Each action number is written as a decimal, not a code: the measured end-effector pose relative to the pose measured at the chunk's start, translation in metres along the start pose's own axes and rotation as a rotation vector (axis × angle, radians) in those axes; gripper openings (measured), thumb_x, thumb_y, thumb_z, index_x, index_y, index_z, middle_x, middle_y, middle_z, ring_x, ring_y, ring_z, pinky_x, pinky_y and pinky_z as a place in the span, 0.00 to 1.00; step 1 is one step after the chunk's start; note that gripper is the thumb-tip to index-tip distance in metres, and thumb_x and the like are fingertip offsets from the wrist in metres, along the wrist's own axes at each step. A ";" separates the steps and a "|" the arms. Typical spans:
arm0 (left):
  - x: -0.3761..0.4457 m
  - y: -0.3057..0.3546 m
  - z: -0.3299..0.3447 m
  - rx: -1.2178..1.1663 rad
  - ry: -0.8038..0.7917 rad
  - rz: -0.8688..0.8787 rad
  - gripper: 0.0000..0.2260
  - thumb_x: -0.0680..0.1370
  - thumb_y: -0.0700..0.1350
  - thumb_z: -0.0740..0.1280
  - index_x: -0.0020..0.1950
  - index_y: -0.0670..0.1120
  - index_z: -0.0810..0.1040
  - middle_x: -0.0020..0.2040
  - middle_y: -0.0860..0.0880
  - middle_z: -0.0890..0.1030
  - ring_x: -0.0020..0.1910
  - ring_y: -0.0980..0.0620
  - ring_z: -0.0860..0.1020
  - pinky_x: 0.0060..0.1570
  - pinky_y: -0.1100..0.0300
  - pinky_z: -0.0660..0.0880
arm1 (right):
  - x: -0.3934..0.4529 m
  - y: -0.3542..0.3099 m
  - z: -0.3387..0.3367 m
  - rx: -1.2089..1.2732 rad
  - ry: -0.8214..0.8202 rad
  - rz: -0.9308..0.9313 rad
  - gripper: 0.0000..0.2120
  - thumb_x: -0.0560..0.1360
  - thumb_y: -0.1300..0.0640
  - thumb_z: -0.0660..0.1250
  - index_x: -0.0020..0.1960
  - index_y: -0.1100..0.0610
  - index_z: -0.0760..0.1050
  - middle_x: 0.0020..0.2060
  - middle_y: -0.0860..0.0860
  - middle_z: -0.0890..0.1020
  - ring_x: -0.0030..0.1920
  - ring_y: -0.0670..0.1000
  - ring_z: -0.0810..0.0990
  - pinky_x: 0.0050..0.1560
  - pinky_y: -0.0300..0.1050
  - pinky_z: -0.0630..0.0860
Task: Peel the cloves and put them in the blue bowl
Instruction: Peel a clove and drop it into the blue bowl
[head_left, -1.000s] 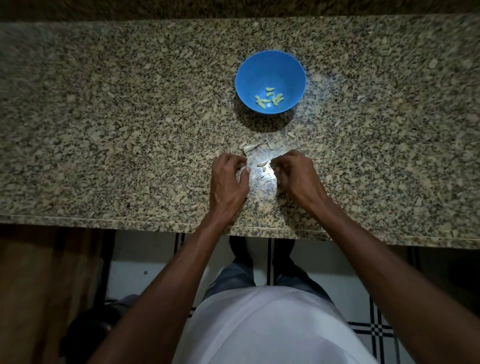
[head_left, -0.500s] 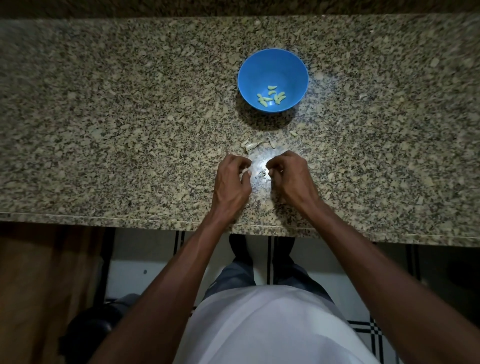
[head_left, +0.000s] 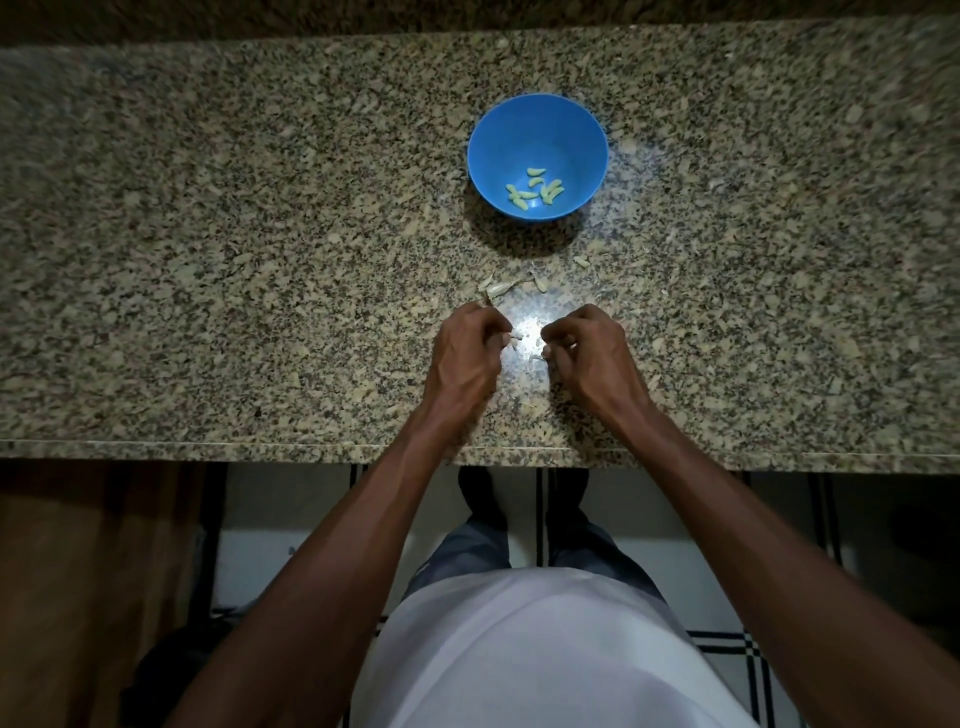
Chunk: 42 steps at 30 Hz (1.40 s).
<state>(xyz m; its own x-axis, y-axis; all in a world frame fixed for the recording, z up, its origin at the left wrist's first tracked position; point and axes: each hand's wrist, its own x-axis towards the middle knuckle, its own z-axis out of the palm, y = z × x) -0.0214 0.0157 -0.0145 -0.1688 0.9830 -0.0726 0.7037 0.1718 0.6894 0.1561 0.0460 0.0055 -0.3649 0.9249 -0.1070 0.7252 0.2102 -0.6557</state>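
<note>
Left hand (head_left: 467, 356) pinches a clove (head_left: 514, 340); right hand (head_left: 587, 353) curls on its skin (head_left: 536, 357) — apart for stripping, blue bowl (head_left: 537, 124) waiting far.

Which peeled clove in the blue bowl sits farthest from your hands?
The lone clove at the top of the cluster in the blue bowl; the others lie below it, nearer the hands.

Both my forearms reached forward and angled inward, bringing my hands close together but apart. My left hand (head_left: 467, 353) was knuckles-up, fingers curled under, its grip pinching a small pale bit at the fingertips. My right hand (head_left: 587, 348) mirrored it, fingers curled inward, with another pale scrap at its fingertips.
</note>
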 end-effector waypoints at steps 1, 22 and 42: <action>0.002 -0.002 -0.003 -0.017 0.006 -0.010 0.06 0.81 0.35 0.67 0.52 0.42 0.83 0.50 0.49 0.82 0.45 0.57 0.81 0.45 0.66 0.79 | 0.000 0.001 -0.001 -0.002 0.010 0.002 0.07 0.80 0.63 0.69 0.55 0.62 0.84 0.50 0.56 0.79 0.47 0.54 0.80 0.49 0.52 0.82; -0.008 -0.018 -0.021 0.056 0.133 0.056 0.08 0.81 0.35 0.65 0.57 0.43 0.80 0.53 0.51 0.77 0.49 0.54 0.77 0.48 0.69 0.73 | 0.010 0.001 0.012 -0.123 0.036 0.034 0.06 0.81 0.67 0.67 0.56 0.66 0.81 0.52 0.56 0.74 0.51 0.54 0.72 0.48 0.34 0.72; -0.040 0.013 0.002 -0.128 0.085 -0.078 0.26 0.76 0.24 0.60 0.71 0.43 0.73 0.67 0.46 0.72 0.63 0.53 0.73 0.59 0.75 0.72 | -0.035 -0.017 0.029 0.100 0.031 0.077 0.17 0.83 0.70 0.60 0.71 0.65 0.75 0.57 0.55 0.74 0.55 0.50 0.73 0.53 0.27 0.71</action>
<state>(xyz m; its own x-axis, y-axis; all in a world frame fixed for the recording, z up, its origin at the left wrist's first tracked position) -0.0041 -0.0216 -0.0045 -0.2814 0.9569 -0.0720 0.5934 0.2325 0.7706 0.1392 0.0009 -0.0014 -0.2909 0.9467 -0.1383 0.6884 0.1067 -0.7174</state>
